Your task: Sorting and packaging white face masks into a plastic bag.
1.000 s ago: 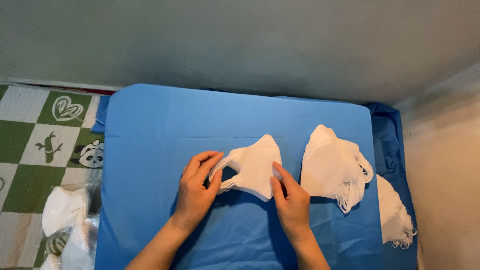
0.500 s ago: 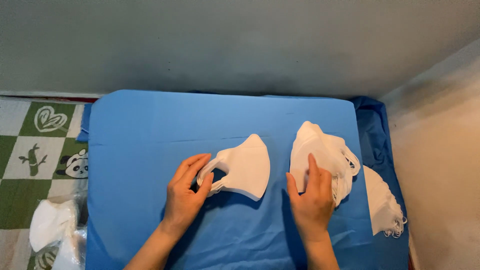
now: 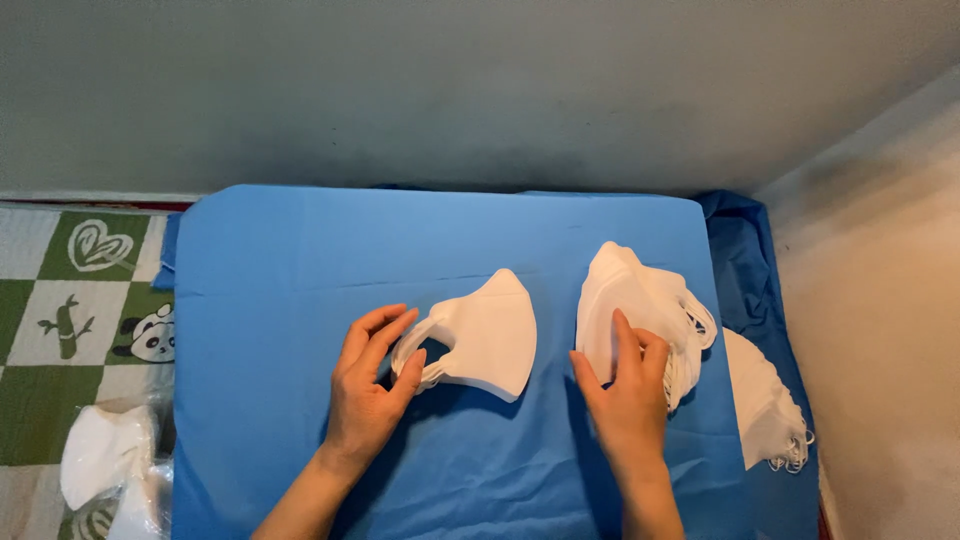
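- Masks lie in small white heaps on a blue cloth point(image 3: 300, 260) that covers a low surface against a grey wall.
- Left hand point(image 3: 368, 395) rests flat on the cloth with its fingers spread loosely; the fingertips touch the ear-loop end of the small stack of folded masks point(image 3: 480, 335), pinching nothing.
- That small stack sits near the middle of the cloth, at about 1 o'clock from the left hand, its pointed fold aimed toward 12 o'clock.
- Right hand point(image 3: 625, 390) lies palm down, fingers close together and extended, pressing on the lower left part of the larger pile of masks point(image 3: 640, 295); it grips nothing that can be seen.
- The larger pile is at 3 o'clock from the small stack, well apart from it, with loops fanning out on its right edge.
- A third heap of masks point(image 3: 765, 405) lies at 4 o'clock from the larger pile, at the cloth's right border.
- At 9 o'clock, beyond the cloth, a green-and-white checked mat point(image 3: 70, 300) carries more white masks in clear plastic point(image 3: 105, 470).
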